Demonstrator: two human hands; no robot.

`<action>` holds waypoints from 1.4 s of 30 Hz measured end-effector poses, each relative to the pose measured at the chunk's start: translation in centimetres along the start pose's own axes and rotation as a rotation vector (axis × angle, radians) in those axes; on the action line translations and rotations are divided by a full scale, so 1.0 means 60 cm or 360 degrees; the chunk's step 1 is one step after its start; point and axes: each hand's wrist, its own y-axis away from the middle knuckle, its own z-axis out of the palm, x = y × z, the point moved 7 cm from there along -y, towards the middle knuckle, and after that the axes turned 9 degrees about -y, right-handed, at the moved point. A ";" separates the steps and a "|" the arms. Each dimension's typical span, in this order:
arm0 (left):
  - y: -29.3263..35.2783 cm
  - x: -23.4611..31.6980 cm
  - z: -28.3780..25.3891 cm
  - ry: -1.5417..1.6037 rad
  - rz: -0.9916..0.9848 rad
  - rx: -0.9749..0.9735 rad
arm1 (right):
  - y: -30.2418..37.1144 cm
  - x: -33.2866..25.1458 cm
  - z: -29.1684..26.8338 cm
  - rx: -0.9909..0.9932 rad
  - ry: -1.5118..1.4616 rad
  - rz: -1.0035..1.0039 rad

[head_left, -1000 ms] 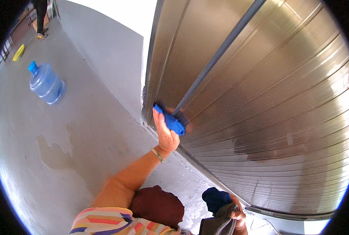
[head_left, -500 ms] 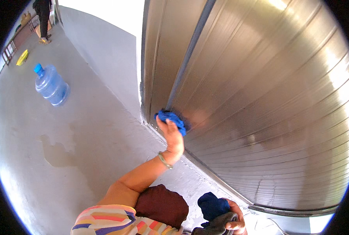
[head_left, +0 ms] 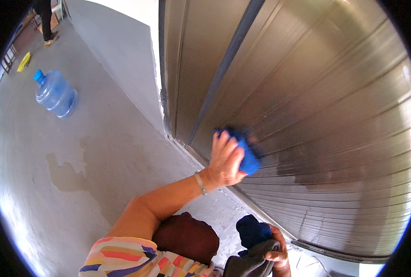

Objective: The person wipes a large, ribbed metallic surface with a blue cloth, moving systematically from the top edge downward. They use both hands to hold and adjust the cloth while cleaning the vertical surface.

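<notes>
My left hand (head_left: 224, 161), with a pale bracelet at the wrist, presses a bright blue cloth (head_left: 248, 157) against the lower part of a shiny ribbed metal door (head_left: 307, 115). Its fingers are bent over the cloth's near side. Low in the view, my right hand (head_left: 279, 253) grips a bunched dark grey cloth (head_left: 252, 262), thumb on top. A dark navy cloth (head_left: 251, 231) bulges out beside the grey one, against the same hand's fingers. Part of the right hand is hidden behind the cloths.
Maroon fabric (head_left: 187, 236) lies between my arms. On the grey floor (head_left: 122, 152) are a wet patch (head_left: 67, 174) and a large clear blue water bottle (head_left: 57, 94). Farther back are a yellow object (head_left: 24, 61) and a standing person's dark-clad legs (head_left: 45, 21). A grey-and-white wall (head_left: 122, 51) adjoins the door.
My left hand has slid the blue cloth rightward and slightly down across the metal, away from the dark vertical strip. The right hand still holds its cloths in nearly the same place.
</notes>
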 end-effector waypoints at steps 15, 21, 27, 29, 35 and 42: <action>0.293 -0.095 0.078 0.0488 -0.2022 -0.0144 | 0.013 0.029 -0.028 0.0221 0.0170 0.0130; 0.324 -0.015 0.103 0.0465 -0.2045 -0.0711 | 0.005 0.035 0.014 -0.0081 0.0416 0.0160; 0.318 -0.012 0.062 0.1763 -0.2891 -0.0794 | 0.054 0.021 -0.012 -0.0050 0.0476 -0.0026; 0.319 -0.105 0.013 0.1816 -0.2785 -0.0214 | 0.069 0.010 0.004 -0.0013 0.0425 -0.0044; 0.326 -0.209 0.052 0.1362 -0.2918 0.0479 | 0.082 0.014 0.018 -0.0034 0.0465 0.0104; 0.349 -0.156 0.092 0.1528 -0.2610 -0.0065 | 0.078 0.013 0.033 0.0012 0.0444 0.0205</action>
